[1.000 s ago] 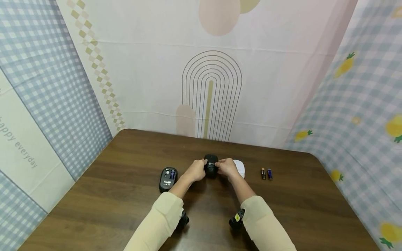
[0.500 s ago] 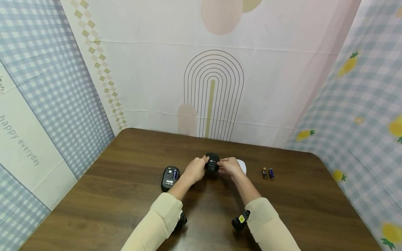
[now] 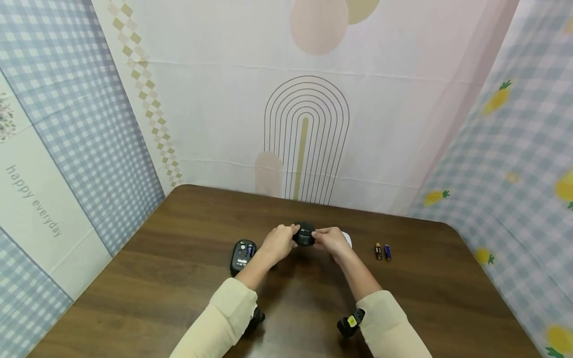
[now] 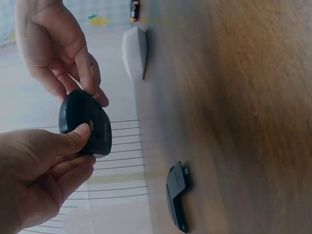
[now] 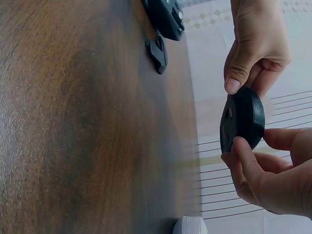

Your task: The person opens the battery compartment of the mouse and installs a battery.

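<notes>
A black computer mouse (image 3: 305, 233) is held up off the table between both hands. My left hand (image 3: 278, 243) pinches its left side, thumb on top, and my right hand (image 3: 331, 242) holds the right side with thumb and fingers. In the wrist views the mouse (image 4: 87, 122) is tilted, and its ribbed edge (image 5: 258, 119) shows. A second black mouse (image 3: 243, 256) lies upside down by my left forearm, its battery bay uncovered with a blue battery inside. A small black cover (image 4: 176, 192) lies on the table near that mouse.
A white mouse (image 3: 347, 239) sits on the brown wooden table (image 3: 192, 238), partly behind my right hand. Two loose batteries, one black and copper (image 3: 378, 251) and one blue (image 3: 387, 252), lie to the right. Patterned cloths hang behind the table and at both sides.
Both hands have tilted the held mouse, so its top looks shorter and its near end shows more. The right forearm has swung slightly right. The things on the table have stayed put.
</notes>
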{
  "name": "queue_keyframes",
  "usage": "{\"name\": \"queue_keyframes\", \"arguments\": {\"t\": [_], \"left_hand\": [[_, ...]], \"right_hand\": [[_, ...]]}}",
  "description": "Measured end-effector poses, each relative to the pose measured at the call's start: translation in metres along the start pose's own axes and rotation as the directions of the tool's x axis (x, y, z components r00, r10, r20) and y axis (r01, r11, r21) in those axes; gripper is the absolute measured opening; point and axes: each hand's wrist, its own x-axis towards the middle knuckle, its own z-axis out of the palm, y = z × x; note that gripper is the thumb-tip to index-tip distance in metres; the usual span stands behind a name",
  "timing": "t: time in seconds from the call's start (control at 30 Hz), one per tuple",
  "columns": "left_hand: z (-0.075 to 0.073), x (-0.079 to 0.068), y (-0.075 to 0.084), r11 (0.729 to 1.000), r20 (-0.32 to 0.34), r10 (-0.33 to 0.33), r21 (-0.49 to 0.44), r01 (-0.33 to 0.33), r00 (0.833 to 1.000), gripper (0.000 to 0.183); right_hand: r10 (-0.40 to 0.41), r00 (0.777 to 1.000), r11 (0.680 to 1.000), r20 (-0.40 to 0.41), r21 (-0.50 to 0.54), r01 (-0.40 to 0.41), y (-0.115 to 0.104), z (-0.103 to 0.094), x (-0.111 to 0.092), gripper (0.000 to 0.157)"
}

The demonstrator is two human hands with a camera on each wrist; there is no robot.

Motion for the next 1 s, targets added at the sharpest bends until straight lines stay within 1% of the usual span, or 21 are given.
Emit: {"name": "queue_keyframes", "arguments": {"t": [0.27, 0.33, 0.43, 0.57, 0.63, 0.73, 0.8, 1.0], "left_hand": [[-0.008, -0.005, 0.002, 0.999, 0.009, 0.004, -0.051, -0.004, 1.0, 0.046], [-0.009, -0.006, 0.002, 0.998, 0.007, 0.006, -0.067, -0.006, 1.0, 0.046], [-0.012, -0.008, 0.003, 0.994, 0.005, 0.007, -0.113, -0.007, 1.0, 0.045], [-0.017, -0.01, 0.003, 0.98, 0.007, 0.017, -0.197, -0.015, 1.0, 0.046], [-0.019, -0.012, 0.002, 0.973, 0.008, 0.022, -0.23, -0.02, 1.0, 0.047], [-0.02, -0.016, 0.002, 0.969, -0.011, 0.036, -0.246, -0.037, 0.999, 0.047], [-0.02, -0.019, 0.001, 0.967, -0.029, 0.045, -0.249, -0.051, 0.999, 0.045], [-0.021, -0.026, 0.002, 0.958, -0.083, 0.059, -0.274, -0.079, 0.995, 0.041]], "right_hand": [[-0.014, 1.0, 0.999, 0.009, 0.041, 0.014, -0.004, -0.003, -0.007, 0.033], [-0.022, 1.0, 1.0, -0.004, 0.019, 0.022, -0.006, -0.003, -0.01, 0.034], [-0.028, 0.999, 0.999, -0.045, -0.026, 0.026, -0.007, -0.004, -0.016, 0.036], [-0.051, 0.995, 0.997, -0.085, -0.07, 0.045, -0.009, -0.005, -0.025, 0.039], [-0.076, 0.992, 0.994, -0.104, -0.084, 0.068, -0.008, -0.005, -0.029, 0.039], [-0.131, 0.982, 0.987, -0.138, -0.112, 0.116, -0.005, -0.003, -0.034, 0.038], [-0.153, 0.976, 0.984, -0.155, -0.114, 0.136, -0.003, -0.001, -0.038, 0.037], [-0.178, 0.97, 0.983, -0.165, -0.084, 0.166, 0.002, 0.002, -0.049, 0.044]]}}
